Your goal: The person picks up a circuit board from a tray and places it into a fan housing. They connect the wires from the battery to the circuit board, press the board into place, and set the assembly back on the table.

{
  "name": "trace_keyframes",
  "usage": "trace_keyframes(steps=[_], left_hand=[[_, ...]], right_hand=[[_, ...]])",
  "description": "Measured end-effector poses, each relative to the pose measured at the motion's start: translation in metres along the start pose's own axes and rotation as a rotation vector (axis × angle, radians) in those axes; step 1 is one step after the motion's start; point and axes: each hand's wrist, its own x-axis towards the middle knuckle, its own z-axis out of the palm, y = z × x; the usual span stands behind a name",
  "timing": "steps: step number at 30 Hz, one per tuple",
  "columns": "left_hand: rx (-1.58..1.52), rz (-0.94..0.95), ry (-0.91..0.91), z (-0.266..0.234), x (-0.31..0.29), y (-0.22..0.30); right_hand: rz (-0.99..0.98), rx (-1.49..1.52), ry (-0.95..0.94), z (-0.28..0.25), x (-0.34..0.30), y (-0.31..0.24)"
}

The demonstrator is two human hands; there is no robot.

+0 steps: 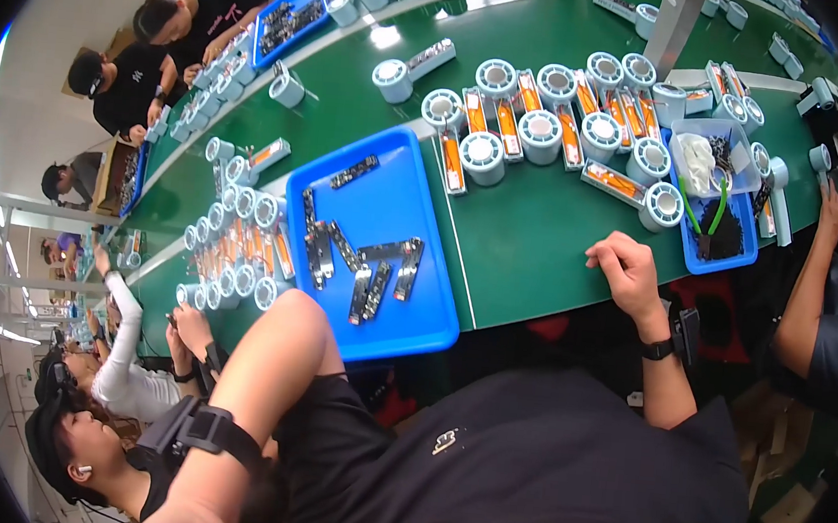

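My right hand (627, 272) is above the near edge of the green table (539, 257), its fingers curled in a loose fist with nothing visible in them. Nearest to it lies a pale-blue device (661, 205) with a round ribbed head and an open handle showing an orange part. My left arm (265, 368) is bent, with its elbow beside the blue tray (446, 329). The left forearm runs down to the lower edge, and its hand is outside the picture. Dark, narrow circuit boards (373, 292) lie scattered in the tray.
Several similar devices (540, 133) stand in rows beyond my right hand, others (242, 236) left of the tray. A blue bin (739, 252) at right holds green-handled pliers (719, 208), small black parts and a clear tub (747, 161). Co-workers sit on the left; another person's arm (818, 252) is at right.
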Motion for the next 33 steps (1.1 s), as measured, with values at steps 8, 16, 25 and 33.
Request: trace_keyframes(steps=[8, 16, 25, 33], left_hand=[[-0.320, -0.198, -0.123, 0.000, -0.002, -0.006], [-1.050, -0.522, -0.115, -0.001, -0.003, -0.012], [-0.106, -0.032, -0.033, 0.005, -0.005, -0.002], [-0.111, -0.133, -0.069, -0.003, -0.004, -0.005]], right_hand=[[-0.015, 0.006, -0.018, 0.001, 0.000, 0.003], [0.024, 0.032, -0.020, -0.001, -0.004, 0.003], [-0.005, 0.020, -0.023, -0.001, -0.003, 0.006], [0.002, 0.032, -0.024, -0.001, -0.002, 0.006]])
